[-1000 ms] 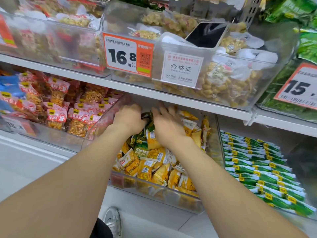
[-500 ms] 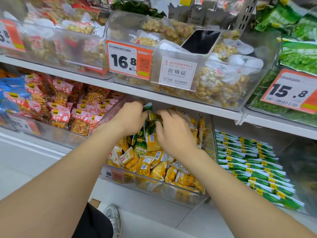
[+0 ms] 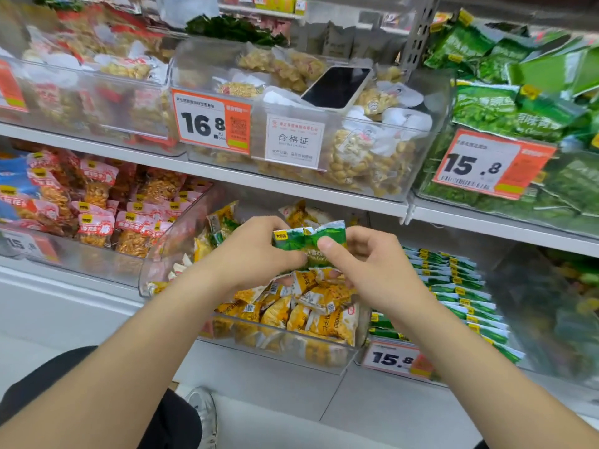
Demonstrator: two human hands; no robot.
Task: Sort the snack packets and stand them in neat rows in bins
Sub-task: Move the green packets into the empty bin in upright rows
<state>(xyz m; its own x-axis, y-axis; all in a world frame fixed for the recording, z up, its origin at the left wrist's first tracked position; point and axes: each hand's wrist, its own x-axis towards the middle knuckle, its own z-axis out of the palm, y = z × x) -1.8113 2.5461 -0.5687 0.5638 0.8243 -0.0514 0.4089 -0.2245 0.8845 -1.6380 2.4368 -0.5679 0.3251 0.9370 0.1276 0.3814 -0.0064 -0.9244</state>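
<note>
Holding the green packets [image 3: 308, 238] in both hands, just above the clear bin [image 3: 162, 254] of yellow packets [image 3: 311, 306], over its back half.

Copy. How is each grip?

My left hand [image 3: 256, 251] has its fingers curled round the left end of the green packets. My right hand [image 3: 372, 264] pinches the right end, thumb pressed flat on the front. At least two packets are in the bunch; the exact count I cannot tell.

What is in the bin itself?

Yellow packets lying jumbled, some flat, some leaning. A few stand against its left wall.

And around that bin?

Just right of it, a green row [image 3: 453, 280] of packets stands in neat order. Left of it, red packets [image 3: 97, 202] fill another bin. On the shelf above it sits an upper bin [image 3: 194, 63] of pale snacks, with a dark phone [image 3: 337, 87] lying on top and a 16.8 price tag [image 3: 210, 121] on its front.
</note>
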